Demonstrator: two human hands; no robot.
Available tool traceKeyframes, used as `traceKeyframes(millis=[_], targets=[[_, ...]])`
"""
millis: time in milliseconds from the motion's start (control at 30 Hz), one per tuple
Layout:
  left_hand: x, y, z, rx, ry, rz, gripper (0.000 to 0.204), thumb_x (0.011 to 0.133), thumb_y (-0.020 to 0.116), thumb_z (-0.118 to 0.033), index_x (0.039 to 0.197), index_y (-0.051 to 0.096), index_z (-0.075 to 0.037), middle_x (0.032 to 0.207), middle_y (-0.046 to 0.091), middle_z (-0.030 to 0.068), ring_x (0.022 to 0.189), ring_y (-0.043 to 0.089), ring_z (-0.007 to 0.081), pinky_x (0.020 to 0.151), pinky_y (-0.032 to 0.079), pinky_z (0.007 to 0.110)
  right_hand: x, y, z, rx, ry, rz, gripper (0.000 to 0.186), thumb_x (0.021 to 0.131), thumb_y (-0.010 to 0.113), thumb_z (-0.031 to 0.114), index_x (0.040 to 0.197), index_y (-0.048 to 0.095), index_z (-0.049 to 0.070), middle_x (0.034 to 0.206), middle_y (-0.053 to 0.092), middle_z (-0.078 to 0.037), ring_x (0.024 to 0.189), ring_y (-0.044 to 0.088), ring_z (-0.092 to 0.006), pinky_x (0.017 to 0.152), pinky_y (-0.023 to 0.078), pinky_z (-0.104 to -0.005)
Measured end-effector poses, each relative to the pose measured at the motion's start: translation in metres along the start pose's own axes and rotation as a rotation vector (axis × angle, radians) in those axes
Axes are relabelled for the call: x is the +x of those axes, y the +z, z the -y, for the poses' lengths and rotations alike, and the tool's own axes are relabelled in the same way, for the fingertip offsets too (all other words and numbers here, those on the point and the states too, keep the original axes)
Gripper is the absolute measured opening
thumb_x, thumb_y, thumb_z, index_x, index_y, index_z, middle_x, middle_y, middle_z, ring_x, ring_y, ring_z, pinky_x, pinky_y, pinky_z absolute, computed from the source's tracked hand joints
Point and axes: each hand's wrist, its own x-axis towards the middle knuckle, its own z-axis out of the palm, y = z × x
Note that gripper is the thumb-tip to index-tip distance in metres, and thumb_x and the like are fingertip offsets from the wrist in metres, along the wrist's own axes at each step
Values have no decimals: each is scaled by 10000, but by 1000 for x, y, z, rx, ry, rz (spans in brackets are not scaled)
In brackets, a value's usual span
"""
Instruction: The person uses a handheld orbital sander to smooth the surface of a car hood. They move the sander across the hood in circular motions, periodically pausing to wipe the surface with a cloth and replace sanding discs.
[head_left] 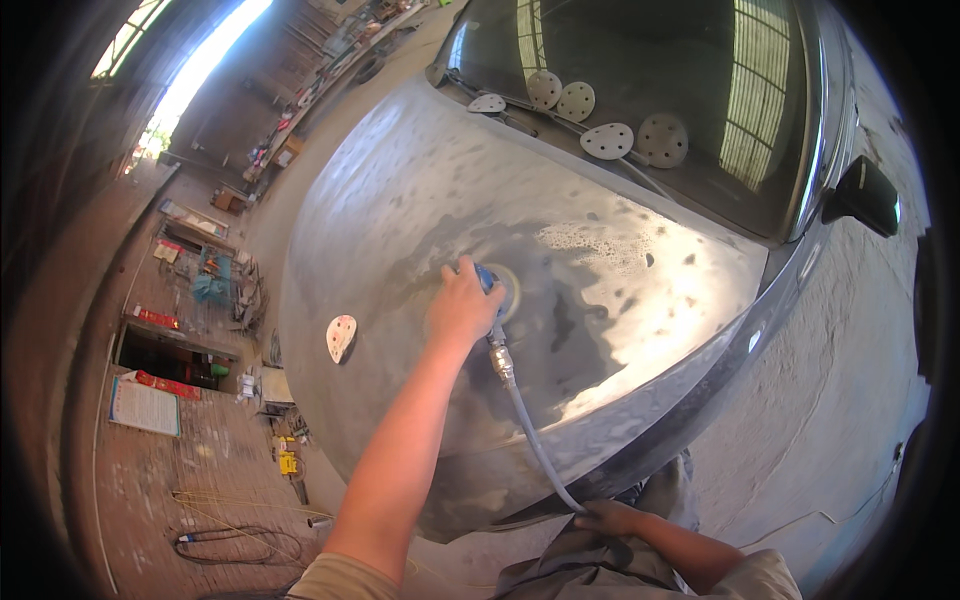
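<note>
My left hand (462,305) grips a blue air sander (490,277), whose round pale pad rests on the grey, patchily sanded car hood (370,210). A metal coupling (501,356) joins the sander to a grey hose (530,430), which runs down over the hood's front edge. My right hand (605,516) is closed on that hose low at the lower right, beside my clothing, its fingertips partly hidden. A perforated sanding disc (342,332) lies on the hood left of the sander. Several more perforated discs (606,141) lie along the base of the windshield (670,50).
A black side mirror (862,195) sticks out at the right. Past the car's left, a cluttered bench (285,152), a board wall with a poster (145,405), cables (235,545) and a yellow tool (289,462) show. A thin line (795,518) runs over the concrete floor at the right.
</note>
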Motion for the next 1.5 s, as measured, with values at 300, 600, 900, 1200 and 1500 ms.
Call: traceKeyframes(millis=[300, 600, 900, 1200, 1500], targets=[[39, 15, 18, 30, 106, -70, 638, 941, 768, -505, 1438, 532, -181, 1430, 551, 240, 1259, 664, 490, 983, 554, 580, -41, -74, 123, -172, 80, -2, 589, 1091, 544, 650, 1137, 703, 85, 1053, 772, -268, 1042, 737, -486, 929, 569, -589], [70, 11, -6, 67, 0, -265, 655, 898, 845, -530, 1387, 599, -170, 1255, 660, 194, 1229, 677, 451, 970, 552, 571, -23, -187, 225, -232, -293, -345, 421, 1076, 676, 479, 1030, 710, 62, 878, 749, -215, 840, 734, -454, 760, 586, -535], [19, 34, -27, 143, 10, -309, 567, 911, 855, -466, 1303, 634, -121, 1234, 663, 218, 1033, 727, 484, 866, 583, 583, -17, -234, 200, -247, -326, -73, 453, 1086, 648, 519, 1091, 729, 73, 809, 725, -220, 819, 725, -467, 762, 578, -561], [51, 38, -80, 157, 14, -279, 545, 912, 859, -446, 1288, 634, -122, 1198, 670, 215, 1042, 718, 497, 874, 577, 580, 18, -285, 173, -254, -624, -419, 426, 1017, 732, 503, 922, 774, 90, 729, 697, -140, 656, 707, -369, 631, 563, -481], [73, 38, -70, 132, -105, -377, 513, 911, 861, -410, 1252, 633, -102, 1175, 668, 212, 1056, 709, 495, 900, 563, 573, 20, -300, 168, -194, -646, -336, 403, 995, 778, 442, 820, 709, 86, 689, 636, -103, 638, 675, -343, 616, 545, -465]])
